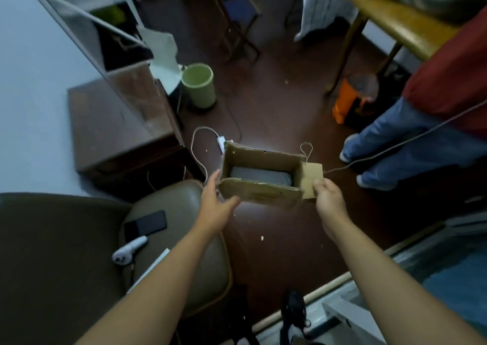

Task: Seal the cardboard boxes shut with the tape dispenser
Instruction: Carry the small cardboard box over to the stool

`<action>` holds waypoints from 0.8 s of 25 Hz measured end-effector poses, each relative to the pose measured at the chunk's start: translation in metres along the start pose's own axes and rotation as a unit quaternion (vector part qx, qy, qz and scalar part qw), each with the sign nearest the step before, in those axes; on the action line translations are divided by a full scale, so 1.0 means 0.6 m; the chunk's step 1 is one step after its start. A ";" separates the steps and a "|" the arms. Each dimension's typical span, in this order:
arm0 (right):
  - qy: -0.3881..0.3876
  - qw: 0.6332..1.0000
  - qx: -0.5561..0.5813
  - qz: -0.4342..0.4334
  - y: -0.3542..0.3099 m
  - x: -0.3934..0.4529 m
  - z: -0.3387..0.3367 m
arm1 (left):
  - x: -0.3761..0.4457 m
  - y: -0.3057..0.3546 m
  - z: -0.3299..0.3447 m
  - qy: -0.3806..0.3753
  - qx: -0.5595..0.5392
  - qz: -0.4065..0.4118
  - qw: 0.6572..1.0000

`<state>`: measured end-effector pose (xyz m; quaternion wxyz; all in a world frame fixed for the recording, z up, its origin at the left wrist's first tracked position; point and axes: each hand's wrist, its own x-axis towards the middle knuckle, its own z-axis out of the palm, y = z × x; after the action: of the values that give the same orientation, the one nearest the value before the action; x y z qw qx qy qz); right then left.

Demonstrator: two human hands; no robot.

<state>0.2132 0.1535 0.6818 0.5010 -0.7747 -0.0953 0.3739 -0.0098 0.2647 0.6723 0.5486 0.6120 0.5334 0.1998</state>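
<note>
You hold a small cardboard box [259, 176] out over the dark floor [276, 107], flaps up and top not yet closed, w/ a grey item [259, 176] lying inside at the bottom. Your right hand [329, 198] pinches the side flap [312, 180] on the box's right, thumb on top, fingers underneath, prob. carrying most of the weight from that corner. Your left hand [217, 202] is spread wide, palm turned in at the box's left end, fingertips touching or just short of the wall; can't tell which, but it looks placed to steady or take the box rather than grip it. No tape dispenser in view, so sealing hasn't started: flaps need folding down first, and the box likely needs a firm surface under it. Near you on the left, a padded chair [181, 207] carries a phone [145, 224] and a white handheld device [129, 251]. A green bin [199, 85] stands farther off, a white cable [200, 144] loops on the floor behind the box, and another person's legs [400, 147] stand at right.
</note>
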 end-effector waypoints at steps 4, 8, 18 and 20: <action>-0.080 0.995 0.013 -0.062 -0.109 -0.074 0.019 | -0.048 0.087 -0.078 0.040 0.023 0.081 0.996; -0.169 0.974 -0.006 -0.149 -0.182 -0.132 0.033 | -0.081 0.134 -0.140 0.057 0.044 0.133 0.988; -0.237 0.929 -0.075 -0.273 -0.248 -0.046 0.029 | 0.001 0.215 -0.151 0.047 0.041 0.159 0.985; -0.226 0.935 -0.056 -0.266 -0.269 0.019 0.023 | 0.049 0.242 -0.110 0.055 0.022 0.159 0.985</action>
<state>0.2485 0.2464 0.8101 0.5030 -0.6430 -0.4298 0.3860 0.0086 0.3454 0.8117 0.4657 0.6893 0.4630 0.3060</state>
